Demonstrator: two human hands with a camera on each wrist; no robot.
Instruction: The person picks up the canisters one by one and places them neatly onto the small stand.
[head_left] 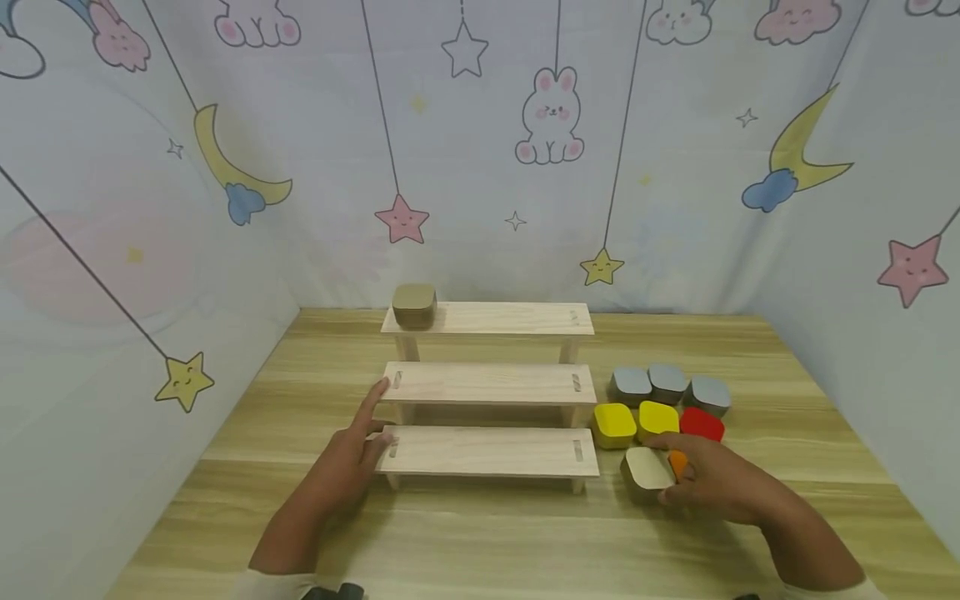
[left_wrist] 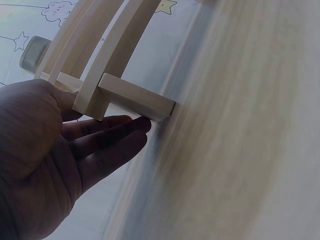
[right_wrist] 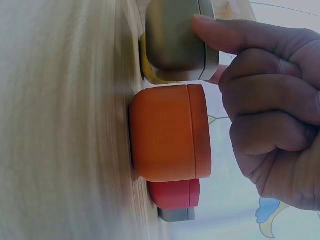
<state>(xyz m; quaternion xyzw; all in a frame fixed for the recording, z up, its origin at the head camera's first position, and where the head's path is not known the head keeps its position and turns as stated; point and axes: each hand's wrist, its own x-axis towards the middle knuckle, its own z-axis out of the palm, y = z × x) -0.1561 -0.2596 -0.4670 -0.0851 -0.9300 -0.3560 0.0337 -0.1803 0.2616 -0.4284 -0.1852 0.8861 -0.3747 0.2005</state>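
My right hand [head_left: 720, 479] pinches a small gold lidded box [head_left: 648, 468] between thumb and forefinger, right of a pale wooden three-step rack [head_left: 487, 452]. In the right wrist view the thumb presses the side of this gold box [right_wrist: 175, 37], and the other fingers are folded in. An orange box [right_wrist: 165, 134] stands beside it, mostly covered by the hand in the head view. At the rack's left end my left hand [head_left: 348, 458] has its forefinger on the middle step and its thumb on the lowest. Its other fingers extend below the step, near a leg [left_wrist: 137, 97].
Another gold box [head_left: 415, 306] sits on the left of the top step. Right of the rack stand two yellow boxes [head_left: 615, 425], a red box [head_left: 702, 423] and three silver-grey boxes [head_left: 667, 382]. Patterned cloth walls [head_left: 480, 167] enclose the wood-grain table [head_left: 480, 542] at back and sides.
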